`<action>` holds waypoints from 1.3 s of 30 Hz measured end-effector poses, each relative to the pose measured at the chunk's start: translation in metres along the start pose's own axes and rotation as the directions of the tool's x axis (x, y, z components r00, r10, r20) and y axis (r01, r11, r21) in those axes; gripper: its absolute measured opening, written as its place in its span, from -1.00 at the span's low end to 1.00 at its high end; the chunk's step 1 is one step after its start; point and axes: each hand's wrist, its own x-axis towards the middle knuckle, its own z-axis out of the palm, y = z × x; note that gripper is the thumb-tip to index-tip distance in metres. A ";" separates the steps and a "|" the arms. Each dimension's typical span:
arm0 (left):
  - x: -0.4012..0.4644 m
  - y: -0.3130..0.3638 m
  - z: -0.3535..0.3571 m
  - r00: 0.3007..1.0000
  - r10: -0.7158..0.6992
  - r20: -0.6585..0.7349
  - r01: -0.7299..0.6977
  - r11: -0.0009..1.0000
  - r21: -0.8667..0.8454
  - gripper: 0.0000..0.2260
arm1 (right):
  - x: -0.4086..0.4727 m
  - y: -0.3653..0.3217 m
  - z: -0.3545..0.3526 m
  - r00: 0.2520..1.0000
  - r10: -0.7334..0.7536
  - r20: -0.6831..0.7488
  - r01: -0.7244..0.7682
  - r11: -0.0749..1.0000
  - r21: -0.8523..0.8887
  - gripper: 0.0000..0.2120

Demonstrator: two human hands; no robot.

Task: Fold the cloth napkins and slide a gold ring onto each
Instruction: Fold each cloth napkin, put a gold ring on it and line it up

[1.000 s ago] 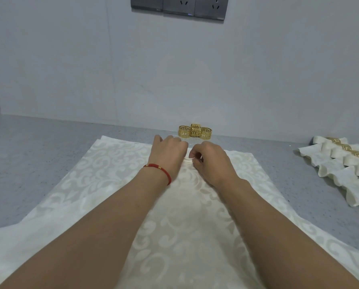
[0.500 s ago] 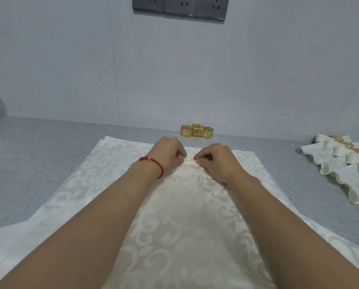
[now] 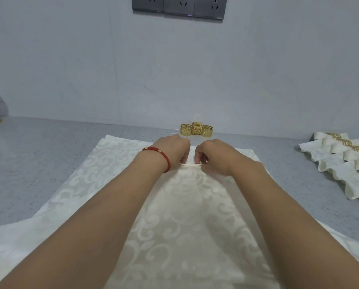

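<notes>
A grey speckled bench (image 3: 38, 163) runs to the far wall. A cream patterned napkin (image 3: 103, 174) lies spread across its middle and near part. Three gold rings (image 3: 196, 130) stand clustered at the far edge, and folded, ringed napkins (image 3: 341, 163) lie in a row at right

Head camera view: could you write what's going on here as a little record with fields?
Surface: grey speckled countertop
Cloth in work: large cream patterned damask napkin, spread flat
Left hand: pinches a small raised fold at the napkin's far middle
Right hand: pinches the same fold, close beside the left
Wrist: red cord bracelet on the left
Spare rings: cluster of gold openwork napkin rings by the wall
Finished: pleated cream napkins with gold rings, far right
</notes>
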 end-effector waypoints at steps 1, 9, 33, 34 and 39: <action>0.000 0.001 -0.004 0.999 -0.018 0.038 0.019 0.999 -0.036 -0.80 | -0.002 0.002 -0.003 0.999 0.013 0.030 -0.015 0.999 0.052 -0.83; -0.001 -0.005 0.003 0.994 -0.105 -0.034 0.099 0.984 -0.150 -0.81 | -0.006 0.020 0.011 0.996 0.063 -0.070 -0.036 0.942 0.334 -0.92; -0.015 -0.004 0.000 0.995 -0.071 0.067 0.077 0.994 -0.084 -0.78 | -0.016 0.011 -0.010 0.989 0.051 0.137 -0.070 0.988 0.138 -0.95; -0.017 -0.002 0.001 0.996 -0.079 0.051 0.083 0.994 -0.073 -0.80 | -0.018 0.009 -0.011 0.988 0.059 0.140 -0.076 0.990 0.119 -0.95; -0.037 0.012 0.005 0.995 -0.066 -0.072 0.075 0.988 0.133 -0.81 | -0.030 -0.003 -0.005 0.997 0.044 0.062 -0.045 0.999 0.013 -0.89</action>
